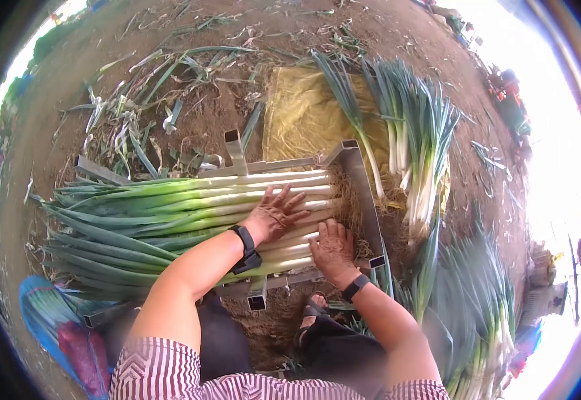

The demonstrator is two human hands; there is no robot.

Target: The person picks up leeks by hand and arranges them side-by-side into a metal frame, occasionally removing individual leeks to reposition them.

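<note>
Long leeks (237,199) lie side by side in a metal frame (364,193), green leaves to the left and roots against the frame's right end. My left hand (276,215) rests on the white stalks with its fingers spread. Close to the root end, my right hand (332,250) lies on the stalks, fingers apart and pointing up toward the roots. Neither hand is wrapped around a leek. Both wrists wear dark bands.
A yellow sheet (294,110) lies beyond the frame, with loose leeks (424,147) on its right side. More leeks (477,300) are heaped at the lower right. Leaf scraps (127,123) litter the soil. A blue bag (40,307) sits at the lower left.
</note>
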